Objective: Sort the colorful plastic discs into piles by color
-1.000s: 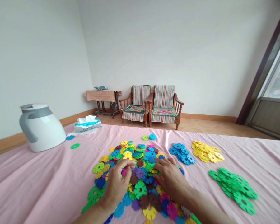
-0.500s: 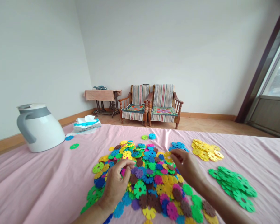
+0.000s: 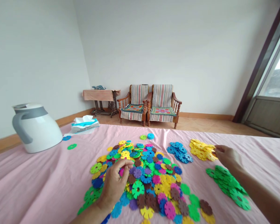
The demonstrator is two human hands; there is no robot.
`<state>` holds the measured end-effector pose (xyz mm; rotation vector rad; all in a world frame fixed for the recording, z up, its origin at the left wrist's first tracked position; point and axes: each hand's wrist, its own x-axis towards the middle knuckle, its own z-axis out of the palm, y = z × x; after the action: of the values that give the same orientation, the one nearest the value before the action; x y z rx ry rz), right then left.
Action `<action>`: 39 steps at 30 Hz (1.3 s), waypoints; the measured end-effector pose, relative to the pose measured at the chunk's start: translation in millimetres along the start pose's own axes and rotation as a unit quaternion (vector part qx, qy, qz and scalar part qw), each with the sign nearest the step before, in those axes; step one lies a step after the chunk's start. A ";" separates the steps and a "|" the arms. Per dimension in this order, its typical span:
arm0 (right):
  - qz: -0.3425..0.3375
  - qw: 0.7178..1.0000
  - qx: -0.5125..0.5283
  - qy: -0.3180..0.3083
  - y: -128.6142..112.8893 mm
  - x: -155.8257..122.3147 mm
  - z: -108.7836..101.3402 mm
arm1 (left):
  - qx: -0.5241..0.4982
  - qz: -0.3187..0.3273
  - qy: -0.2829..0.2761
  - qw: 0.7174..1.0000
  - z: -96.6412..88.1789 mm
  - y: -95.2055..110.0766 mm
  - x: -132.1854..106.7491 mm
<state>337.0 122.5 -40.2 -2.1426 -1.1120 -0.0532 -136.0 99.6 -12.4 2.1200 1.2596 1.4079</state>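
Note:
A big mixed heap of coloured snowflake discs (image 3: 149,177) lies on the pink cloth (image 3: 37,183) in front of me. My left hand (image 3: 115,183) rests on the heap's left side, fingers curled and pinched on a pink disc. My right hand (image 3: 226,155) reaches out to the right edge of the yellow disc pile (image 3: 200,149), fingers closed; whether it holds a disc is hidden. Between heap and yellow pile sits a blue disc pile (image 3: 179,151). A green disc pile (image 3: 228,185) lies under my right forearm.
A white kettle (image 3: 35,127) stands at the far left, with a tissue pack (image 3: 84,123) behind it. Loose discs lie near the kettle (image 3: 71,146) and beyond the heap (image 3: 147,136). Two wooden armchairs (image 3: 149,105) and a small table (image 3: 100,96) stand by the far wall.
My right hand has left the mixed heap and moved right, past the blue pile, to the yellow pile. My left hand has stayed on the heap.

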 end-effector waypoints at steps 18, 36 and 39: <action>-0.427 0.820 0.120 -0.360 -180.7 -217.9 -38.0 | 0.001 -0.013 -0.001 1.000 -0.3 4.7 -0.7; -0.468 0.836 0.042 -0.284 -174.8 -233.0 -7.8 | -0.001 -0.011 -0.003 1.000 0.9 3.7 -0.5; -0.485 0.823 0.024 -0.295 -179.3 -234.4 -2.2 | -0.003 -0.013 -0.005 1.000 0.7 4.0 -0.2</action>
<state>59.7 24.8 -15.7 -1.3339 -2.4424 0.1853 -133.5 97.3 -10.3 2.0958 1.2727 1.3865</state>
